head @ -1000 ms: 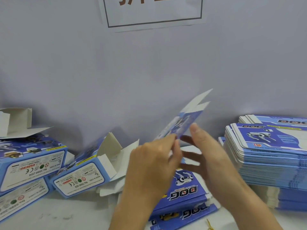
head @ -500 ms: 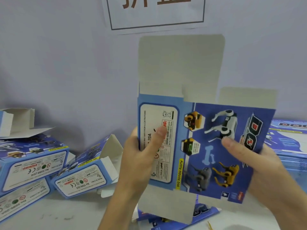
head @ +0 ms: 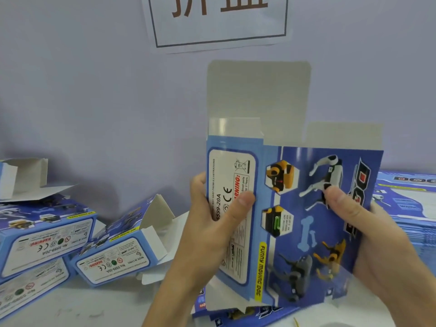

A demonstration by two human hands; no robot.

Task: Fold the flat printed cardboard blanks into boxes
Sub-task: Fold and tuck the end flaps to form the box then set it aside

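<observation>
Blank (head: 295,208) between 2 hands (head: 212,232).

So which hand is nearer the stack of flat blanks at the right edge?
Right. The right hand grips the held blank's right edge, just in front of the stack of flat blanks; the left hand pinches its left panel.

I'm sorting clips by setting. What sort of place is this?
Probably a packing bench in a small workshop: a stack of flat blanks on the right, folded boxes piled on the left, and a paper sign on the wall.
</observation>
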